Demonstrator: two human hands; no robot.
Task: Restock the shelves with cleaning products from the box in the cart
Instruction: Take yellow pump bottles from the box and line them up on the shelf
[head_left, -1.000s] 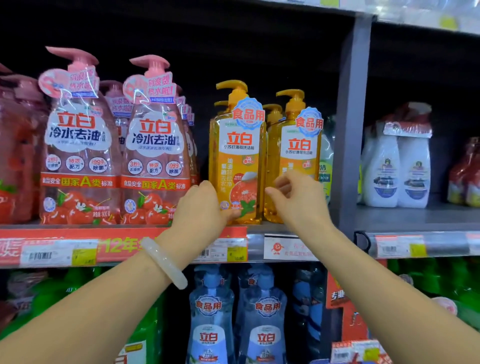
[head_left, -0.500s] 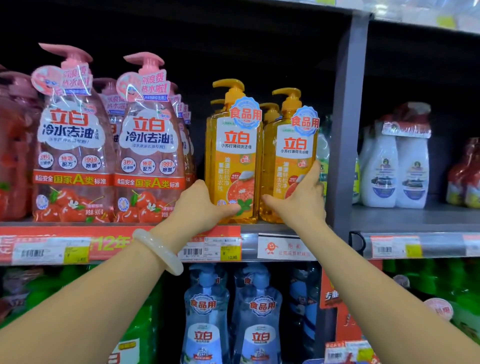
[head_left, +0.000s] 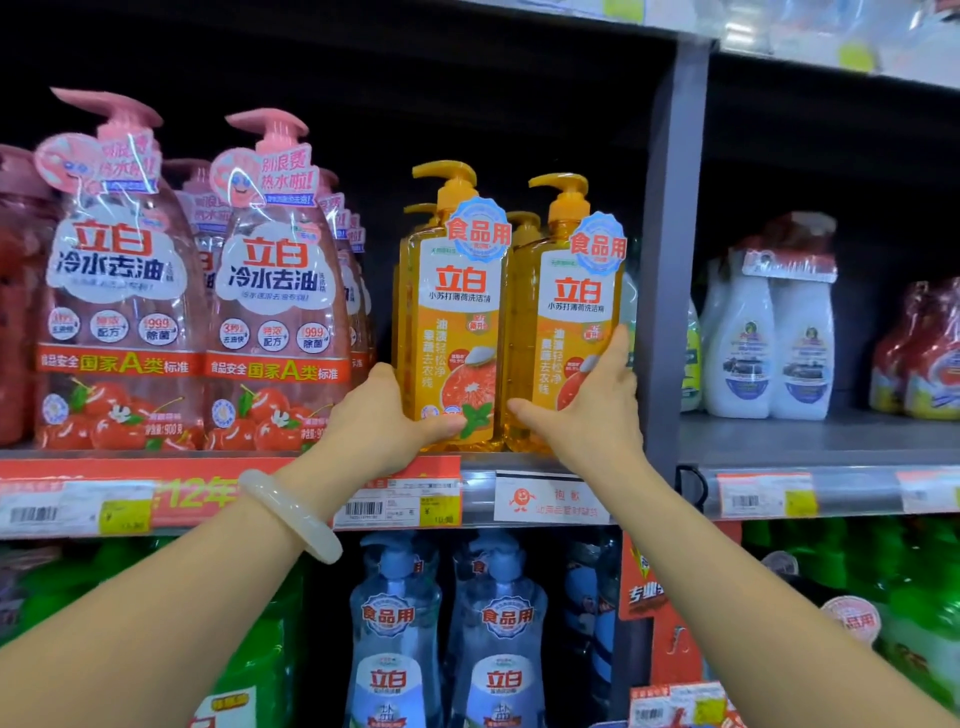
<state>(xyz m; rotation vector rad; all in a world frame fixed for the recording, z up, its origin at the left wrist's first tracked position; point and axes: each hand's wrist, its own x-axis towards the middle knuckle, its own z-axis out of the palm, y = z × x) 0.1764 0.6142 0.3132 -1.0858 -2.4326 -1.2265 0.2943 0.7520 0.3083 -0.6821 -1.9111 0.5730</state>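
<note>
While both hands (head_left: 488, 415) still grip orange bottles (head_left: 511, 332), little apparently changed.

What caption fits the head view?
Left hand and right hand grip two orange dish-soap pump bottles on the shelf.

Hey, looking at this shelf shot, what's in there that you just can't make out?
All in the head view:
- Bottles behind the front orange bottles: hidden by the front row, only pump tops show.
- Lower part of the right orange bottle: covered by the right hand.
- Price tags: print too small and blurred.
- Blue bottles below: cut off by the bottom edge.
- Cart and box: out of frame.
</note>
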